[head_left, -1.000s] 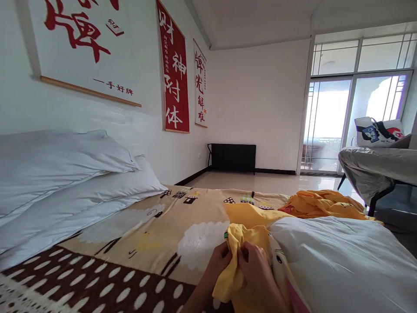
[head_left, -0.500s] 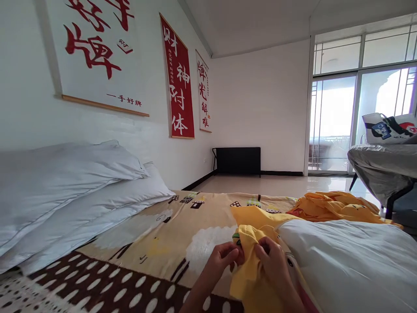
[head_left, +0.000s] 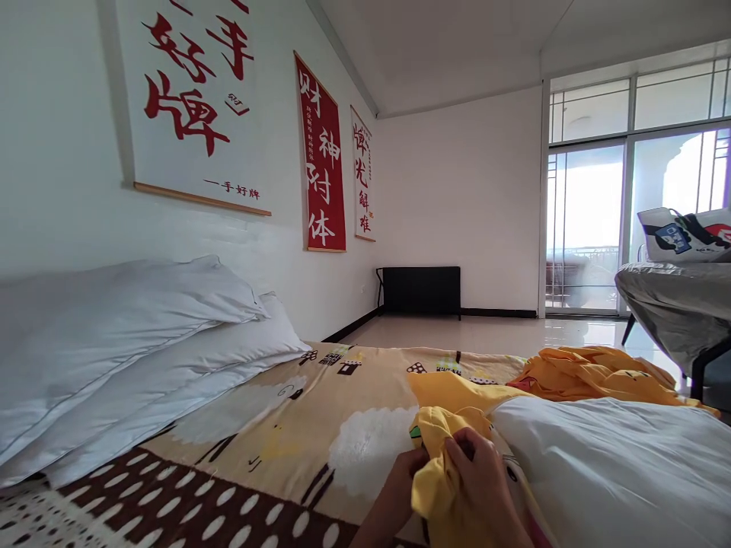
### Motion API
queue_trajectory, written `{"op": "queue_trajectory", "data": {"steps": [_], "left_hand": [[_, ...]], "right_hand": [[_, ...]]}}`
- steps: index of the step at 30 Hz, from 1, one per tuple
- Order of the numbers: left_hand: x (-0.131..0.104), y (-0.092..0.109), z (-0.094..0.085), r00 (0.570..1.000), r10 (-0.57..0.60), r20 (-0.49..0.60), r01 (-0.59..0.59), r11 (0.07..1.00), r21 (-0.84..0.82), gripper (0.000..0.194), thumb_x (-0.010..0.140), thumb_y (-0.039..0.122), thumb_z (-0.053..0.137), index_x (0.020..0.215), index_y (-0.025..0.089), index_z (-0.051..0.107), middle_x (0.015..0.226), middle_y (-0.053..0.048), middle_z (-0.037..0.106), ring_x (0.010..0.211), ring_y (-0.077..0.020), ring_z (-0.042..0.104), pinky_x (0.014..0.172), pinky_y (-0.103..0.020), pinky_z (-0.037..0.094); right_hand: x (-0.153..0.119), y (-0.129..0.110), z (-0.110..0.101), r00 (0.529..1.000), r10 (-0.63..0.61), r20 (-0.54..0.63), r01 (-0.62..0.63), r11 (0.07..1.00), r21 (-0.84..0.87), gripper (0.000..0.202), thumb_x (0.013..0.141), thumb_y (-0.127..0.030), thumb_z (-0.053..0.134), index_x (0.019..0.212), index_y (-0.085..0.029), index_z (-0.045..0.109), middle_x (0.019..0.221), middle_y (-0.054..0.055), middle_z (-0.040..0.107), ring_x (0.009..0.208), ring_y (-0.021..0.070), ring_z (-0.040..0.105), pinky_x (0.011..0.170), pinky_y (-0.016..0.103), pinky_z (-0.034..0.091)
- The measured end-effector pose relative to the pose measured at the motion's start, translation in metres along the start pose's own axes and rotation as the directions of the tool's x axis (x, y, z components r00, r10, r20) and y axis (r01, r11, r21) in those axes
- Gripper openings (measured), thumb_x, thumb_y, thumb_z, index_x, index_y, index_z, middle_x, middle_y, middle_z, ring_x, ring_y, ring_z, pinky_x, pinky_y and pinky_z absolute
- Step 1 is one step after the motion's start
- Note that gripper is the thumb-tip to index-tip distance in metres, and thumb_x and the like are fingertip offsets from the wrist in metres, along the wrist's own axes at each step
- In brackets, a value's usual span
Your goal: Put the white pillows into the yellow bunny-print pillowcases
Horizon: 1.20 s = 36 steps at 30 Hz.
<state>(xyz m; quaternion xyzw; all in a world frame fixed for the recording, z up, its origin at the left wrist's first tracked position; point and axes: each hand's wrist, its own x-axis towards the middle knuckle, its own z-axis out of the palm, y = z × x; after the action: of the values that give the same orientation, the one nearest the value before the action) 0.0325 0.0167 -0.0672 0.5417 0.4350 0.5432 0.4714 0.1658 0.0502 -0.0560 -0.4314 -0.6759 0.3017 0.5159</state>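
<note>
Cloth (head_left: 432, 422), yellow and bunched, sits between both hands. The right hand (head_left: 483, 472) is curled, its fingertips pinching a fold. The left hand (head_left: 404, 470) meets the left side of the bundle, its fingertips hidden behind the folds, so its grip cannot be told. Just right of the right hand lies a puffy white pillow (head_left: 617, 457); beneath both hands spreads a patterned blanket (head_left: 302, 441).

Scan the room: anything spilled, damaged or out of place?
Nothing looks spilled or damaged. The untidiest spot is the orange cloth, crumpled in a heap beyond the white pillow at right, though that may be ordinary. The yellow cloth is bunched too, between left hand and right hand.
</note>
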Motion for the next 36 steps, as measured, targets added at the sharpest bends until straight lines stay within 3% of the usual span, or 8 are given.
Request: {"op": "queue_trajectory", "data": {"steps": [4,7,14,19,22,26,31,36], "left_hand": [[0.002,-0.006,0.002,0.991,0.107,-0.080,-0.103,0.993,0.048,0.027,0.065,0.041,0.070,0.079,0.018,0.067,0.077,-0.005,0.067,0.077,-0.0213,0.057,0.069,-0.032,0.046],[0.000,-0.006,0.003,0.987,0.112,-0.118,-0.105,0.992,0.068,0.027,0.061,0.034,0.071,0.079,0.014,0.064,0.075,-0.005,0.066,0.078,-0.0214,0.057,0.067,-0.029,0.046],[0.003,-0.007,-0.005,0.974,0.152,-0.167,-0.151,0.988,0.017,0.039,0.053,0.018,0.065,0.093,0.015,0.064,0.085,-0.004,0.067,0.084,-0.0216,0.058,0.073,-0.028,0.046],[0.004,-0.008,-0.013,0.962,0.108,-0.250,-0.113,0.994,-0.005,0.019,0.048,0.013,0.059,0.067,0.013,0.062,0.060,0.002,0.057,0.061,-0.0124,0.047,0.057,-0.023,0.039],[0.005,-0.010,-0.014,0.943,0.055,-0.327,-0.076,0.996,-0.051,0.015,0.050,0.018,0.060,0.064,0.013,0.061,0.057,0.002,0.055,0.058,-0.0120,0.046,0.055,-0.023,0.037],[0.009,-0.013,-0.016,0.946,-0.024,-0.324,-0.013,0.994,-0.112,0.023,0.057,0.031,0.060,0.071,0.013,0.062,0.060,0.000,0.058,0.057,-0.0129,0.050,0.054,-0.024,0.038],[0.014,-0.015,-0.027,0.933,-0.031,-0.360,-0.005,0.995,-0.097,0.015,0.044,0.020,0.062,0.058,0.013,0.058,0.045,0.004,0.048,0.044,-0.0079,0.038,0.044,-0.021,0.028],[0.006,-0.009,-0.027,0.942,-0.078,-0.326,0.023,0.985,-0.170,0.017,0.054,0.022,0.061,0.068,0.013,0.062,0.060,0.000,0.059,0.054,-0.0107,0.050,0.049,-0.021,0.034]], "right_hand": [[-0.001,0.006,0.008,1.000,-0.016,0.015,0.017,0.999,-0.033,0.034,0.075,-0.049,0.046,0.064,-0.019,0.060,0.066,0.008,0.067,0.063,0.0213,0.060,0.061,0.029,0.044],[-0.001,0.013,0.011,0.999,-0.046,-0.001,0.046,0.999,-0.009,0.037,0.080,-0.044,0.041,0.072,-0.019,0.067,0.077,0.010,0.071,0.073,0.0233,0.063,0.069,0.031,0.047],[-0.004,0.015,0.004,0.965,-0.176,0.194,0.141,0.973,0.182,0.037,0.069,-0.021,0.053,0.103,-0.015,0.068,0.096,0.008,0.071,0.089,0.0215,0.065,0.083,0.030,0.050],[-0.010,0.000,0.004,0.915,-0.273,0.297,0.287,0.958,-0.002,0.038,0.073,-0.015,0.046,0.105,-0.020,0.066,0.099,0.007,0.067,0.089,0.0191,0.062,0.080,0.027,0.047],[-0.015,0.001,0.011,0.904,-0.305,0.299,0.373,0.905,-0.205,0.045,0.071,-0.013,0.048,0.112,-0.023,0.061,0.100,0.006,0.065,0.091,0.0206,0.060,0.080,0.028,0.043],[-0.017,0.009,0.020,0.926,-0.318,0.201,0.372,0.852,-0.367,0.029,0.072,-0.014,0.051,0.098,-0.020,0.061,0.093,0.006,0.065,0.086,0.0211,0.059,0.076,0.028,0.040],[-0.017,0.009,0.020,0.943,-0.269,0.196,0.328,0.851,-0.409,0.016,0.070,-0.011,0.049,0.081,-0.019,0.058,0.085,0.004,0.064,0.080,0.0191,0.057,0.069,0.026,0.037],[-0.018,-0.004,0.011,0.959,-0.192,0.209,0.268,0.853,-0.447,0.019,0.071,-0.008,0.046,0.075,-0.020,0.060,0.085,0.004,0.064,0.081,0.0193,0.057,0.070,0.027,0.035]]}}
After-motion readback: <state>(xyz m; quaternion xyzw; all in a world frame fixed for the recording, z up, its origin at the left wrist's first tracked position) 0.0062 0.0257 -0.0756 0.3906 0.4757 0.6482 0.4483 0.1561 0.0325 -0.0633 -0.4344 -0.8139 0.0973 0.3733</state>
